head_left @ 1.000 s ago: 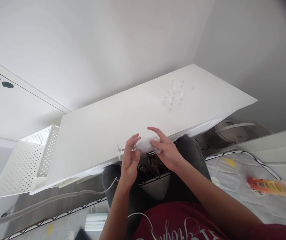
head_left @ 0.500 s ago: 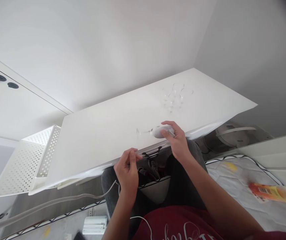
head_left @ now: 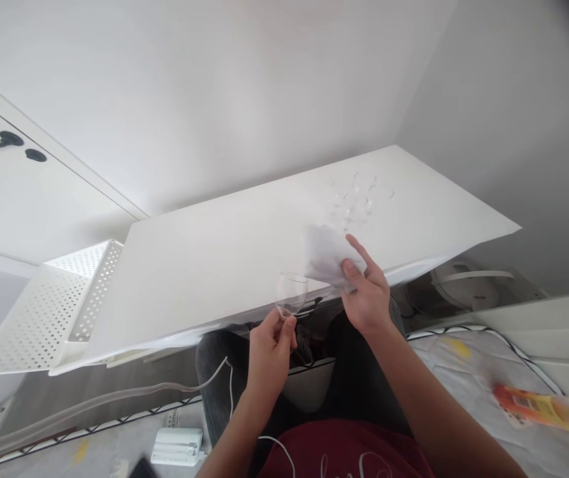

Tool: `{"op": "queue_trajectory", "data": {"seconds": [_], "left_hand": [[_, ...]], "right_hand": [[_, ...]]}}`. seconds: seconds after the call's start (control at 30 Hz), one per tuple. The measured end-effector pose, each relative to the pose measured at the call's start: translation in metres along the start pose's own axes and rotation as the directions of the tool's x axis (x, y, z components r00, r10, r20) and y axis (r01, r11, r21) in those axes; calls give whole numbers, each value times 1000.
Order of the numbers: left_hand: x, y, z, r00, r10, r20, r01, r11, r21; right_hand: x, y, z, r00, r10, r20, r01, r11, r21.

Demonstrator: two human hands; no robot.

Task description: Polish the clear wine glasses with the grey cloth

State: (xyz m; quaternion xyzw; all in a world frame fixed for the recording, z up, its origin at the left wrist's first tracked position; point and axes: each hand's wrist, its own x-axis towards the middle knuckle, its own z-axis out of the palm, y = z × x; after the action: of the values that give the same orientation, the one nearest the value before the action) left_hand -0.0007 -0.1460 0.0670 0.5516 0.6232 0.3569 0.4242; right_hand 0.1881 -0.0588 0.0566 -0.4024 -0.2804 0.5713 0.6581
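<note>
Between the fingers and thumb of my left hand is a clear stemmed glass, gripped low with its bowl pointing up and away. My right hand is closed on a white wiping cloth, which is smeared by motion; whether it is fabric or paper is unclear. The cloth hangs just right of the glass bowl. Both hands are over the front edge of a white table. Farther back stand several clear glasses, faint against the white top.
A white perforated basket adjoins the table's left end. A white cable runs across the lower left, above a white power bank-like box. An orange and yellow packet lies at lower right. Walls rise behind the table.
The cloth has come off the glass and spread out in my right hand. My left hand, earlier curled near the table edge, now holds the glass. The view has shifted slightly.
</note>
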Motion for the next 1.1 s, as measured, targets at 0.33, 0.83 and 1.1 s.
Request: {"op": "queue_trajectory", "data": {"seconds": [0.33, 0.83, 1.1], "left_hand": [[15, -2, 22, 990, -78, 117, 132, 801, -584], [14, 0, 27, 975, -83, 207, 183, 830, -528], [11, -9, 26, 998, 17, -67, -10, 995, 104]], "right_hand": [[-37, 22, 29, 901, 329, 282, -377, 916, 135], [-35, 30, 31, 953, 242, 180, -251, 967, 32], [-26, 25, 21, 582, -236, 778, 778, 442, -448]]}}
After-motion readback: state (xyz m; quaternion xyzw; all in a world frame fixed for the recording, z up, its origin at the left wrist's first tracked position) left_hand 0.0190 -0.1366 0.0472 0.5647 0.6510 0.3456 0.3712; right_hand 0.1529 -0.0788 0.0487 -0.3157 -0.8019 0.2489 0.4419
